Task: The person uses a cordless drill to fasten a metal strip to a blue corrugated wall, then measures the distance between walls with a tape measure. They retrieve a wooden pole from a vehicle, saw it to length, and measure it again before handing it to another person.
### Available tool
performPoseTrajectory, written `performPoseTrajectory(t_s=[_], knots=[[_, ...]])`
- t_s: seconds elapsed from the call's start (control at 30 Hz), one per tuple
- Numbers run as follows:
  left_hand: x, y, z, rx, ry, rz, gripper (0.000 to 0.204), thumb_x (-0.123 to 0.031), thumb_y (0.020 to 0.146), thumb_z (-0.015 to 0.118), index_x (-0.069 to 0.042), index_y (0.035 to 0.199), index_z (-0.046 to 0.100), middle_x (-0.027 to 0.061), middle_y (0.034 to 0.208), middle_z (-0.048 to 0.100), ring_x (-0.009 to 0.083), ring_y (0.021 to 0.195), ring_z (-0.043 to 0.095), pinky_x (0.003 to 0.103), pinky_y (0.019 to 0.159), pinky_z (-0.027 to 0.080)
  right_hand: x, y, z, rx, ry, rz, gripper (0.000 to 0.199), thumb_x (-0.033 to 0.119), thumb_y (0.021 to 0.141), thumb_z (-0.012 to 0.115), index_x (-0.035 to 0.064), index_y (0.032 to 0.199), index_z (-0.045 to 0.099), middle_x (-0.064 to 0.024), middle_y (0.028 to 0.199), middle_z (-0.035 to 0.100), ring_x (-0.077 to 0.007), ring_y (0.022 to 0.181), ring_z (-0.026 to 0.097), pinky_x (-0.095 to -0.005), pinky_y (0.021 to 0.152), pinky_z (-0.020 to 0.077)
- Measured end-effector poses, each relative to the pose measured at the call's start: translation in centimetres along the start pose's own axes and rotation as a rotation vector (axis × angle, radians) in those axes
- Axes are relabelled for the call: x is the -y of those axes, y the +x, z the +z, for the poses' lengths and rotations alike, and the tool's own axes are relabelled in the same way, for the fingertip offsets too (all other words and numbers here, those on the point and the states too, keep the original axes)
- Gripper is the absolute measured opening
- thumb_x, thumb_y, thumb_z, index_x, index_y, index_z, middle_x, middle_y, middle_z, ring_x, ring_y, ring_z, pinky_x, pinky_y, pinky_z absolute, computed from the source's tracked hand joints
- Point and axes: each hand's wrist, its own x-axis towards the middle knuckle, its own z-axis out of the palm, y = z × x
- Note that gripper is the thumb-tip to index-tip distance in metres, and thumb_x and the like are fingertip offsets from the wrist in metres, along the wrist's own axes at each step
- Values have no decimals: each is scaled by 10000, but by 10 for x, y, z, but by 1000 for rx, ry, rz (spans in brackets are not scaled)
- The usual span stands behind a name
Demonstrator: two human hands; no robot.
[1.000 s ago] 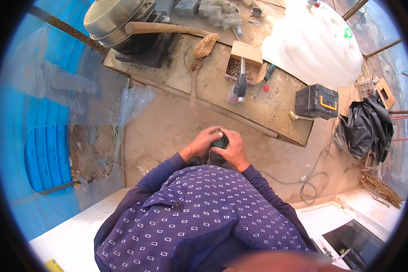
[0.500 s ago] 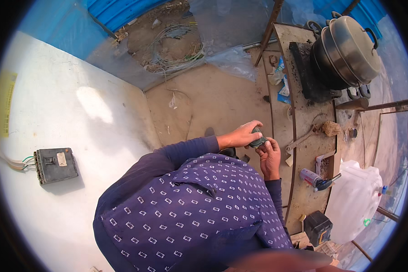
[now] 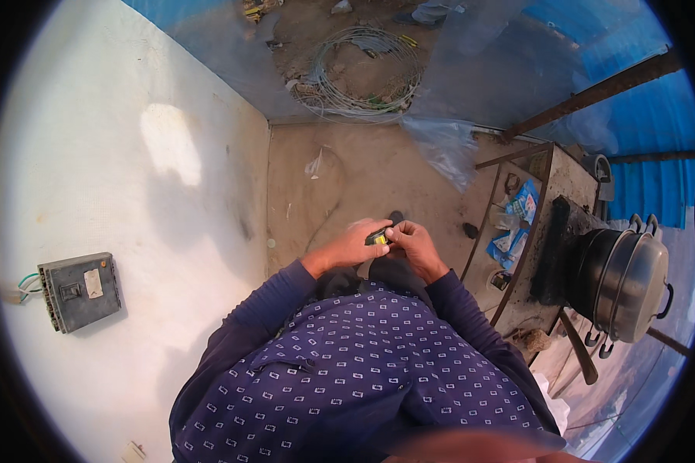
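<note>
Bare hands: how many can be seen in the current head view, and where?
2: the left hand, holding a small dark object with a yellow patch, and the right hand, at that object's right side. No other hand shows; some fingers are partly hidden.

No legible text or numbers, pale label (image 3: 93,283) on black wall box (image 3: 79,307), any print too small to tell
</note>
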Motion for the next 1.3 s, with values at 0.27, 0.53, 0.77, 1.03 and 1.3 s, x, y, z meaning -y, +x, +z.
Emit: performPoseTrajectory(t_s=[0.27,0.53,0.77,1.03,1.3], knots=[[26,6,-77,-98,-54,-569,731,-305,893,688,-8,1519,455,243,1466,549,394,1364,514,421,1148,383,70,145,-20,18,63,-75,238,71,898,796,77,916,559,-33,878,656,-104,765,633,-265,707,543],[85,81,-123,-180,-265,-565,655,-239,909,720,-36,1476,464,246,1323,621,411,1224,599,431,1044,461,140,303,-6,33,157,-10,171,43,906,766,61,946,601,12,850,616,-67,753,590,-223,688,486],[111,176,-254,-223,-252,-577,581,-176,881,735,30,1386,534,224,1187,646,383,1073,644,403,957,494,266,472,22,-76,392,-247,214,68,922,756,42,1076,609,-42,890,668,-146,821,668,-270,752,545],[133,289,-383,-453,-596,-667,540,-151,879,658,64,1366,566,77,1044,610,142,896,596,290,801,547,342,556,82,95,193,-146,613,219,991,722,-99,1442,454,-174,1283,649,-186,1177,637,-311,1034,511],[173,453,-487,-631,-491,-637,462,-105,854,671,28,1293,620,108,963,643,197,887,614,318,807,496,379,693,74,173,-310,87,300,135,1011,682,-67,1233,669,-92,1018,736,-118,939,673,-276,840,552]])
